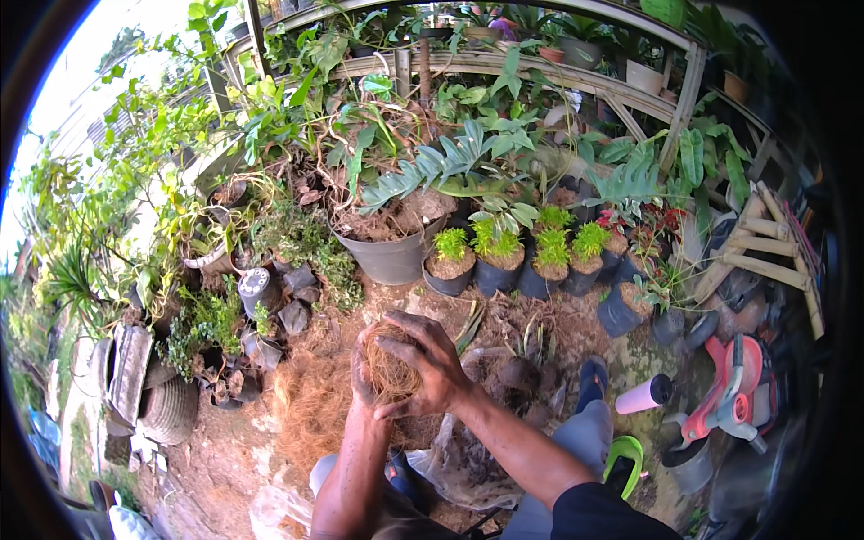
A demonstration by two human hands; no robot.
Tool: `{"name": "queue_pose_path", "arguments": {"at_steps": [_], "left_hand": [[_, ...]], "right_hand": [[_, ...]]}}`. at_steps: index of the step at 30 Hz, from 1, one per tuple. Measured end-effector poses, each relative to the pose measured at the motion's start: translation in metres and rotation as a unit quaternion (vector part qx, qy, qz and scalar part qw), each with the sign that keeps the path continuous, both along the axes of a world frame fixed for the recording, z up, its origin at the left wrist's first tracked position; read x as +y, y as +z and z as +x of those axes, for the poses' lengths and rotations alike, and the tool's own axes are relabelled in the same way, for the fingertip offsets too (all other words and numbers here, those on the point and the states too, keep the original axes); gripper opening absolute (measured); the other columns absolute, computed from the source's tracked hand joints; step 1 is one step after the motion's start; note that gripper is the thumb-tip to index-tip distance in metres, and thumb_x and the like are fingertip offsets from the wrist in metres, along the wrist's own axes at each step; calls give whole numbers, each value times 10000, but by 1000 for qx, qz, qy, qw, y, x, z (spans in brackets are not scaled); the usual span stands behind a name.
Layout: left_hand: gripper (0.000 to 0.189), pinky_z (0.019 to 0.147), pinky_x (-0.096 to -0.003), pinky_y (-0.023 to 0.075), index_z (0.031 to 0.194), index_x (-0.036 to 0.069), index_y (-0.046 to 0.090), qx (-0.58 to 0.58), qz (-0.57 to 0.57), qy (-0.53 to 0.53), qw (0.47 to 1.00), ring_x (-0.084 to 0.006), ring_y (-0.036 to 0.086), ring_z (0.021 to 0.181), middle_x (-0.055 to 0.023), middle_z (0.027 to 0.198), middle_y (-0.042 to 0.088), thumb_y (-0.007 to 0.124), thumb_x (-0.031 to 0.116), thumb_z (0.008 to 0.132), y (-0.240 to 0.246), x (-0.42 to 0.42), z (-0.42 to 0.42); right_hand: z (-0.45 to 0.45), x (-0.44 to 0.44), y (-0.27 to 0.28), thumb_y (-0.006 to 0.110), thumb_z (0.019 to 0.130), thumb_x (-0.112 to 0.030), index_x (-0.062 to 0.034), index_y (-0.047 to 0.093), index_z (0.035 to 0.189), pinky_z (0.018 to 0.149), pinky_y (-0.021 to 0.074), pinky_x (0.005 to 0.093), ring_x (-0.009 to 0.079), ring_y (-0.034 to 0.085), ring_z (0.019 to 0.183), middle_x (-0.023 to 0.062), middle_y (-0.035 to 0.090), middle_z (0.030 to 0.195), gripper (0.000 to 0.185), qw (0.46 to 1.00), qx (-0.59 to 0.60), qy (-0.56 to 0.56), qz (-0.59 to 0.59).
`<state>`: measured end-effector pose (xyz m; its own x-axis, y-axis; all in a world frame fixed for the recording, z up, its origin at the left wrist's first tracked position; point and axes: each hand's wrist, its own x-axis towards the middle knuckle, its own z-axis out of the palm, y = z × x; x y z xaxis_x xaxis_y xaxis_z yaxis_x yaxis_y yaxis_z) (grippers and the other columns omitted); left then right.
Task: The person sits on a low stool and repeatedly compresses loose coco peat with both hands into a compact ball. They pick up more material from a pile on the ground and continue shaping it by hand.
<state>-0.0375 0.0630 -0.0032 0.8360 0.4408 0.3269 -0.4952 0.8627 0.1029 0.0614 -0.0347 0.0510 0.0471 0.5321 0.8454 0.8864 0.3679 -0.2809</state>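
My left hand and my right hand are cupped around a ball of brown coconut fibre, held up before me. The fingers of the right hand curve over its top and side, while the left palm presses its other side. Below on the ground, to the left, lies a loose heap of the same coconut fibre. A clear plastic bag with dark matter in it rests between my legs.
Beyond my hands stand a large grey plant pot and several black grow bags with bright green seedlings. At right are a pink tumbler, a lime-green plastic item and a red plastic object. Stacked pots stand at left.
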Motion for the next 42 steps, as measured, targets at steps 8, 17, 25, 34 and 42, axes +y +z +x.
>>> {"name": "queue_pose_path", "arguments": {"at_steps": [8,17,25,34,42], "left_hand": [[416,956,-370,495,1228,69,542,224,13,113,968,-225,604,1049,-100,1117,618,420,392,995,23,-22,2],[399,877,-357,514,1172,-9,583,312,110,289,898,-223,643,949,-121,1069,659,536,316,945,53,-36,27],[279,832,-376,533,1057,30,614,391,1,245,887,-233,649,905,-110,1034,662,508,261,941,38,-15,35],[297,821,-334,492,1078,0,625,429,161,338,822,-204,605,905,-93,969,624,525,242,937,37,-20,28],[437,882,-364,494,1236,-48,527,405,274,392,779,-239,604,983,-156,1108,606,672,194,903,54,-42,27]], "right_hand": [[-11,15,-5,743,791,-335,-39,559,992,893,494,424,313,610,1021,183,610,1106,402,991,125,-18,51],[-24,17,-10,536,928,-225,-53,538,1015,780,471,301,141,549,833,29,543,948,193,592,789,124,112],[-20,17,-31,514,949,-374,-34,477,1212,1033,312,372,246,412,1212,151,456,1220,431,883,468,-10,43],[-14,11,-7,583,929,-232,-2,549,1109,898,439,360,275,572,1012,165,571,1031,295,926,375,-27,24],[-14,15,-7,479,991,-287,-26,552,1122,916,423,331,158,505,1011,73,564,1057,301,643,765,47,-3]]}}
